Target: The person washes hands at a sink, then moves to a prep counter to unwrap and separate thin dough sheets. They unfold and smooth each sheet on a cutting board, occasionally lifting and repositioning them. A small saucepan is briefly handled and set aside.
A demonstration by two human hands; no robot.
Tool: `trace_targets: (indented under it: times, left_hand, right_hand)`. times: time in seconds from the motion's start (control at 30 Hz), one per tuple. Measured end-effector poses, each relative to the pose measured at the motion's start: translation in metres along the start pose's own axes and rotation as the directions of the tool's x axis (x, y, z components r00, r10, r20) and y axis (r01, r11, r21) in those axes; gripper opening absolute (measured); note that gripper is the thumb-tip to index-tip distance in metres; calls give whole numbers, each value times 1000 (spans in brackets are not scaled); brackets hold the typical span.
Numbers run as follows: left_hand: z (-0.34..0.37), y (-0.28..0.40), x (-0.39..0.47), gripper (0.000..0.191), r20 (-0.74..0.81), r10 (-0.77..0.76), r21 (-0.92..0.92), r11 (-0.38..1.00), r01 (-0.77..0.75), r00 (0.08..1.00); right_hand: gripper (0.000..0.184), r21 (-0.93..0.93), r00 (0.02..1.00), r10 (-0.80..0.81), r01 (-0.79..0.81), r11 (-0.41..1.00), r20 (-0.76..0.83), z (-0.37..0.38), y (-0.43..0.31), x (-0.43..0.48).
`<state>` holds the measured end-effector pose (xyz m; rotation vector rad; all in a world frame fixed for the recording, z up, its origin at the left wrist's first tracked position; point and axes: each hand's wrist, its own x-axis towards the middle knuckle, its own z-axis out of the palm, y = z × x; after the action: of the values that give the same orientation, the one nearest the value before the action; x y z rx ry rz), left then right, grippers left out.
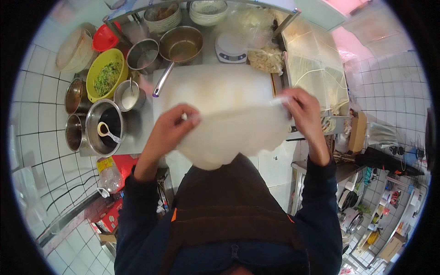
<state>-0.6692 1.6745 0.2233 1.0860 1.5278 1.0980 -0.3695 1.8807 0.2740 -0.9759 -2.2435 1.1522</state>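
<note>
A thin, pale sheet (233, 137), soft like dough or noodle skin, hangs between my two hands with its wavy lower edge in front of the dark apron (230, 196). My left hand (177, 125) pinches its upper left corner. At the upper right corner, the fingers of my right hand (302, 106) grip it. Both hands are a little blurred. Behind the sheet lies a white cutting board (213, 82), its near part hidden. A saucepan (180, 44) rests at the board's far left, its handle reaching over the board.
Left of the board are a yellow basin (122, 70) of shredded green vegetables, a steel pot (129, 96) with white contents, and a steel bowl (90, 134) of dark liquid with a spoon (111, 134). A kitchen scale (231, 46) and a bag of pale pieces (264, 58) stand behind.
</note>
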Motion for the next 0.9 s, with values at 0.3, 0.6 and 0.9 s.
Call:
trace_targets:
  times: [0.3,0.6,0.9]
  left_hand:
    - [18,-126,148,24,-335,218,302,946,-114,917]
    - [36,-210,169,46,-493,288,549,835,37,821]
    - [104,-195,71,61,-452,-382,419,707,570,806]
  right_hand:
    - [27,50,970,64,-78,996,233,106,149,193]
    - [40,79,950,40,-68,995,309,156,242,232]
    - [38,-434,963,271,-238,869,13,122,262,68]
